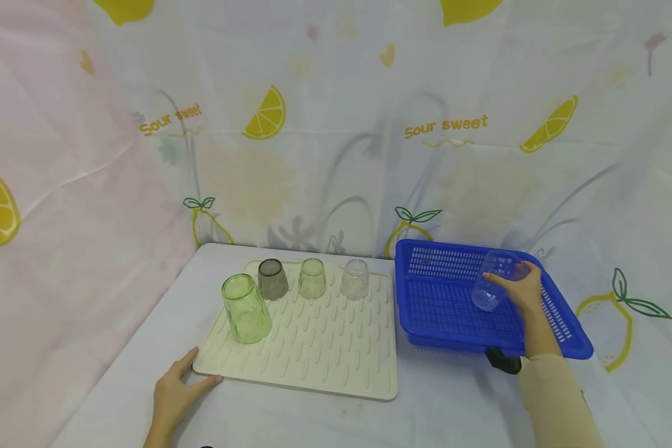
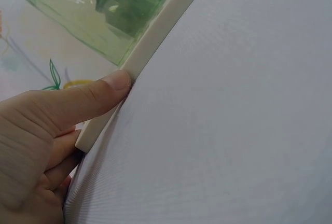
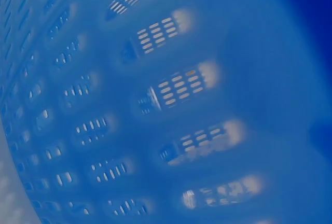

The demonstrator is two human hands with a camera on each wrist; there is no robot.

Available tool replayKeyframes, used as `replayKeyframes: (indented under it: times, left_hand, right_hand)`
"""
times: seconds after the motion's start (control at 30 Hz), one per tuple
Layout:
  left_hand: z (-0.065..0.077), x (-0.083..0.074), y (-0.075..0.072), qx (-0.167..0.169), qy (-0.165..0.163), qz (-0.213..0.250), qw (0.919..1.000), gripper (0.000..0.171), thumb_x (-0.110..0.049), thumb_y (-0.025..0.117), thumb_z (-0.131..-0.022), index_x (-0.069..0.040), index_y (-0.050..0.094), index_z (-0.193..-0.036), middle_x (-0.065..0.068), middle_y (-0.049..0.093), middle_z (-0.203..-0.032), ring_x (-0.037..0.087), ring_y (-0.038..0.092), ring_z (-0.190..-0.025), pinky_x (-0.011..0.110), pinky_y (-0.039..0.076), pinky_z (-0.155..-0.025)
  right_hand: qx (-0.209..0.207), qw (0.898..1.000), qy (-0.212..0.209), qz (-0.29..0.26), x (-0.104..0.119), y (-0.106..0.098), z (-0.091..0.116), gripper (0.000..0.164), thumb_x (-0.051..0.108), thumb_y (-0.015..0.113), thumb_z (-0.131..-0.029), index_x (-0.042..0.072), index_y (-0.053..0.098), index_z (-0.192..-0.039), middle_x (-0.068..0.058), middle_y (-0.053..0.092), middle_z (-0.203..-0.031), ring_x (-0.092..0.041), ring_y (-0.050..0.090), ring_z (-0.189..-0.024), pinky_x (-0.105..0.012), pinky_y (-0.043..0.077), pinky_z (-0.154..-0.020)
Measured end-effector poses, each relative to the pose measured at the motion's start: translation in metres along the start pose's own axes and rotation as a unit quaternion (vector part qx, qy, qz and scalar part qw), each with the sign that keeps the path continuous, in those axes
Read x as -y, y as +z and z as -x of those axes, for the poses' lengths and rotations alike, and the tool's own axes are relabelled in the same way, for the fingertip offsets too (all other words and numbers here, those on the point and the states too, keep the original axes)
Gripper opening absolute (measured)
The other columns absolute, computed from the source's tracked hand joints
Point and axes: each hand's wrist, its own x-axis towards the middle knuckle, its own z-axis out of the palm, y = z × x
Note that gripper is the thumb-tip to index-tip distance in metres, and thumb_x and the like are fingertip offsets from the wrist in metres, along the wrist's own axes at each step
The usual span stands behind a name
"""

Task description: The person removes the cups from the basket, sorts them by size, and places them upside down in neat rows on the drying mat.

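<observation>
My left hand (image 1: 173, 392) holds the near left corner of the cream drying mat (image 1: 325, 367); in the left wrist view the thumb (image 2: 116, 81) presses its edge. Inside the blue basket (image 1: 437, 341), my right hand (image 1: 523, 289) grips a tall clear glass (image 1: 488, 295), which leans to the right. On the mat's left part stands a tall green glass (image 1: 247, 311). Behind it, in a row along the far edge, are a dark grey glass (image 1: 273, 280), a small pale green glass (image 1: 312, 279) and a small clear glass (image 1: 355, 280). The right wrist view shows only the basket's slotted wall (image 3: 207, 37), hiding the hand.
The basket stands just right of the mat on the white table (image 1: 425, 410). A cloth with lemon prints (image 1: 325, 174) hangs behind and on both sides. A dark band (image 1: 503, 361) is on the right wrist, below the basket's near rim.
</observation>
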Motion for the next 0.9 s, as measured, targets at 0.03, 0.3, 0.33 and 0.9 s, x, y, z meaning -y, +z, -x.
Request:
replayKeyframes:
  times: [0.03, 0.3, 0.33, 0.9]
  left_hand:
    - [0.0, 0.0, 0.0, 0.0, 0.0, 0.0, 1.0, 0.083, -0.021, 0.086, -0.063, 0.014, 0.047, -0.127, 0.033, 0.046, -0.13, 0.054, 0.041, -0.12, 0.064, 0.034, -0.1]
    - [0.0, 0.0, 0.001, -0.006, 0.006, -0.002, 1.0, 0.083, -0.02, 0.087, -0.061, 0.015, 0.048, -0.126, 0.033, 0.047, -0.129, 0.054, 0.042, -0.119, 0.065, 0.035, -0.099]
    - [0.0, 0.0, 0.001, -0.006, 0.008, -0.003, 1.0, 0.083, -0.02, 0.087, -0.062, 0.015, 0.048, -0.126, 0.033, 0.047, -0.129, 0.055, 0.041, -0.119, 0.065, 0.035, -0.098]
    - [0.0, 0.001, 0.0, 0.0, -0.001, -0.005, 1.0, 0.083, -0.021, 0.086, -0.063, 0.014, 0.047, -0.127, 0.032, 0.046, -0.13, 0.055, 0.039, -0.12, 0.065, 0.033, -0.1]
  right_hand:
    - [-0.003, 1.0, -0.002, 0.001, -0.006, 0.0, -0.004, 0.107, 0.034, 0.075, -0.079, 0.001, 0.0, -0.148, -0.026, 0.013, -0.153, -0.042, 0.019, -0.139, -0.053, 0.026, -0.112]
    - [-0.034, 0.999, -0.035, -0.01, -0.053, 0.0, -0.038, 0.107, 0.045, 0.078, -0.074, 0.012, 0.011, -0.15, -0.017, 0.025, -0.152, -0.036, 0.031, -0.136, -0.053, 0.034, -0.108]
    - [-0.036, 0.999, -0.031, -0.016, -0.053, 0.0, -0.036, 0.105, 0.045, 0.078, -0.074, 0.014, 0.012, -0.15, -0.015, 0.026, -0.152, -0.034, 0.031, -0.136, -0.051, 0.034, -0.108]
    - [-0.036, 0.999, -0.007, -0.04, 0.005, -0.004, 0.038, 0.095, 0.032, 0.075, -0.081, 0.011, 0.015, -0.151, -0.015, 0.029, -0.152, -0.032, 0.032, -0.137, -0.048, 0.032, -0.111]
